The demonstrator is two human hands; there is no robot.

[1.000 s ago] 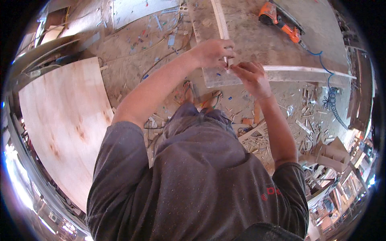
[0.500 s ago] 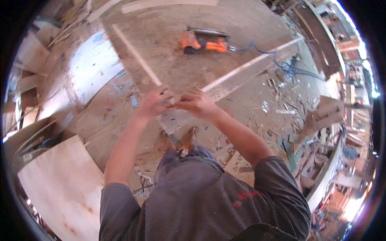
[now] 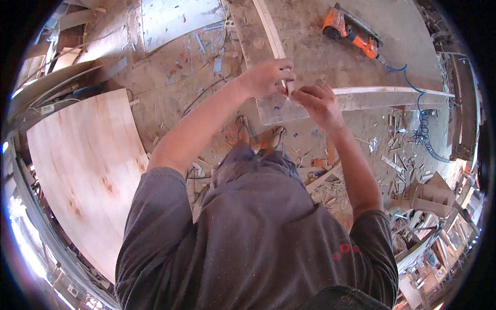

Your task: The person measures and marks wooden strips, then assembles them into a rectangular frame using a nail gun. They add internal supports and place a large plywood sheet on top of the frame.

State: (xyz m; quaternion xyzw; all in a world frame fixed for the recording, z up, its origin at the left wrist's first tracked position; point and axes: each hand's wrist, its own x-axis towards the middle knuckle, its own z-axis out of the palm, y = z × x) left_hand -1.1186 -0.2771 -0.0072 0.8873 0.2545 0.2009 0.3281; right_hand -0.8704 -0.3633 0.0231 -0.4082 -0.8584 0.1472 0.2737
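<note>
At the far left, a large pale plywood sheet (image 3: 85,173) with brown stains stands out beside the person. Farther right and toward the top, a flat white panel (image 3: 181,23) lies with small blue scraps near it. Next come the person's feet in sandals (image 3: 274,137), just in front of the near corner of a flat brown counter (image 3: 315,57).

Over this corner, a long narrow strip of pale wood (image 3: 268,28) runs from the upper edge down to the left hand (image 3: 269,78). The left fingers are bent at the near end of this strip; I cannot tell whether they grip it or only touch it. The right hand (image 3: 321,106) is just beside, its fingers drawn together and pointing to the left fingertips; what is between them is too small to tell.

On the counter, farther right, lies an orange and black nail gun (image 3: 354,33). Below it, a second pale wooden strip (image 3: 392,90) extends rightward from near the right hand. A blue coiled hose (image 3: 424,135) hangs at the right, near scattered wood scraps (image 3: 395,165).
</note>
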